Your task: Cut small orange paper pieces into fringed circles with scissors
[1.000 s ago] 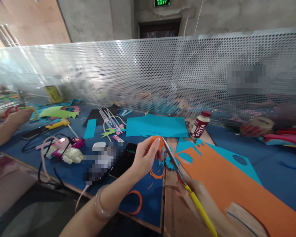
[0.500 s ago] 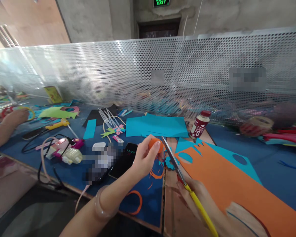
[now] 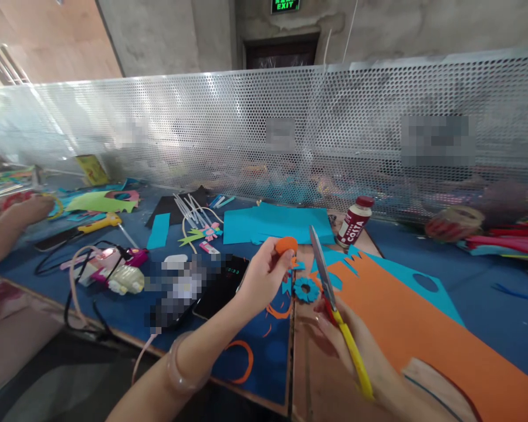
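Observation:
Between the fingers of my left hand (image 3: 266,272) is a small orange paper disc (image 3: 287,244), pinched near its edge. My right hand (image 3: 349,331) grips a pair of scissors (image 3: 322,266) with yellow and red handles. Its blades point up and away, a little to the right of the disc and apart from it. Just below the blades lies a blue paper flower (image 3: 307,289) with a hole in its middle. Thin orange paper scraps (image 3: 278,310) and a curved orange strip (image 3: 246,363) rest on the table near my left forearm.
A large orange sheet (image 3: 405,316) overlaps blue paper at right. Blue sheets (image 3: 277,224) lie ahead, beside a Costa bottle (image 3: 355,221). Left are a phone (image 3: 222,287), cables and a yellow-handled glue gun (image 3: 100,223). Another person's hands (image 3: 30,210) work far left. A perforated metal screen (image 3: 229,129) stands behind.
The scissors have moved away from the orange disc, and their blades have swung more upright. My left hand has shifted slightly right and turned the disc, which now shows its flat face. The blue flower is less covered.

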{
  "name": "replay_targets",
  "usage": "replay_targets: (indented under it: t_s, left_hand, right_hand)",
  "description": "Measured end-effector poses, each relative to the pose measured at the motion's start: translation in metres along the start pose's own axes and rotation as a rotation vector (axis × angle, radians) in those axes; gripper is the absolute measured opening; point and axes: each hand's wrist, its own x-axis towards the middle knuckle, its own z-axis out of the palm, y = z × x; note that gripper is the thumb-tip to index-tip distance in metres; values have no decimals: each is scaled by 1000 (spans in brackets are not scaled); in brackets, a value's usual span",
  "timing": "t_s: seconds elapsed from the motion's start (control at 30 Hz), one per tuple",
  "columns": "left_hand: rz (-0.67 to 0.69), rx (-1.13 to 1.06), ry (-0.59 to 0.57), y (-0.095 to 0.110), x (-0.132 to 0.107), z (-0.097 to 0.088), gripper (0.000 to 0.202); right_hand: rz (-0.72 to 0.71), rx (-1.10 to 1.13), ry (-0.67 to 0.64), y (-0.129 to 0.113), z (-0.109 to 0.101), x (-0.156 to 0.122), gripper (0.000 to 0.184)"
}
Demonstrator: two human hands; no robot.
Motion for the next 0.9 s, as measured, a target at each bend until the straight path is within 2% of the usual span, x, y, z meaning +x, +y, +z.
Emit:
replay_targets:
  t_s: [0.2,0.3,0.53,0.7,0.9]
  left_hand:
    - [-79,-42,-76,0,1,4,25]
    - [-94,-82,-96,3,-1,4,28]
    - [-31,-73,-48,9,-7,3,30]
    - [-4,-71,-25,7,-9,3,31]
    - [0,-66,-28,6,-9,3,31]
  right_hand:
    - [-21,-11,51,2,-4,7,43]
    - [0,-80,9,-3,-3,8,39]
    - [11,-142,-138,0,-4,1,38]
    - [-63,-161,-131,-6,1,-2,38]
    - [-88,-165,-91,-10,1,0,34]
